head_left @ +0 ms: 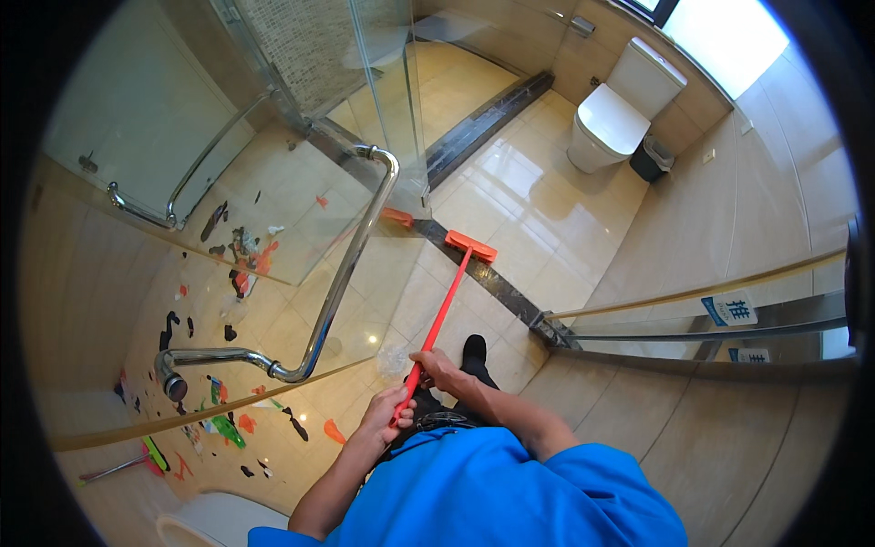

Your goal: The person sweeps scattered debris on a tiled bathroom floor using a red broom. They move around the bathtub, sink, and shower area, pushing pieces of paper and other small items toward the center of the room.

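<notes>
A red long-handled mop (447,305) slants up and away from my body. Its short orange-red head (471,246) rests at the dark stone threshold (497,285); the underside is hidden. My left hand (386,409) is wrapped round the handle's near end. A little further up, my right hand (437,370) grips the same handle. A clear plastic bag (393,361) lies on the tiles just left of my right hand. My black shoe (474,351) shows beyond that hand.
A glass door with a bent chrome handle (342,283) stands at left. Scraps of litter (246,255) and a green wrapper (226,428) cover the tiles there. Beyond the threshold are a white toilet (612,118) and a dark bin (651,159). Another glass panel (638,349) edges the right.
</notes>
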Action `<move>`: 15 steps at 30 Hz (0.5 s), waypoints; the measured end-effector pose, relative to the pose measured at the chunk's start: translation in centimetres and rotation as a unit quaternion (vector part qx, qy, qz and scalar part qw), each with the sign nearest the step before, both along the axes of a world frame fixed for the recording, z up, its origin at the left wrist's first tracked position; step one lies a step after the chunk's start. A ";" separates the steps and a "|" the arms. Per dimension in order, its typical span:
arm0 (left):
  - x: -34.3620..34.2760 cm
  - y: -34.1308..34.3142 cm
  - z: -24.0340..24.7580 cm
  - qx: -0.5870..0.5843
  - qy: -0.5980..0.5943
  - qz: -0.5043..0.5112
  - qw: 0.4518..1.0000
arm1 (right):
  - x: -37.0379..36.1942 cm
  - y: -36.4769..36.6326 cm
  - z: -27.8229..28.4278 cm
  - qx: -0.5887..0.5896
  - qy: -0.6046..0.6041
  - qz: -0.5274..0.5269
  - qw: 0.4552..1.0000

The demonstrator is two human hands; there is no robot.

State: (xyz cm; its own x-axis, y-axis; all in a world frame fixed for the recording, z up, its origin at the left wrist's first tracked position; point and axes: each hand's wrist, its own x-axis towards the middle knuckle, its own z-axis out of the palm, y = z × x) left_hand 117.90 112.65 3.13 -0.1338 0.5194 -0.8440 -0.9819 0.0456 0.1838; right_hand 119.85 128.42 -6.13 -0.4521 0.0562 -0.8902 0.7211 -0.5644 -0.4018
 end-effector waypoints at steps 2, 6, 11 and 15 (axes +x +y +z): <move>-0.1 0.0 -0.3 -0.003 -0.003 -0.016 1.000 | 0.4 -0.5 -0.6 0.003 -0.015 -0.012 1.000; -0.8 2.4 -2.5 0.009 -0.005 -0.030 0.999 | -0.1 1.5 -2.1 0.051 -0.016 -0.050 0.997; -0.5 5.0 -2.9 0.031 -0.009 -0.010 0.999 | 0.1 4.5 -1.2 0.078 0.001 -0.043 0.996; 0.4 2.8 -2.0 0.006 -0.008 -0.019 1.000 | 1.4 3.0 -0.5 0.019 0.009 -0.016 1.000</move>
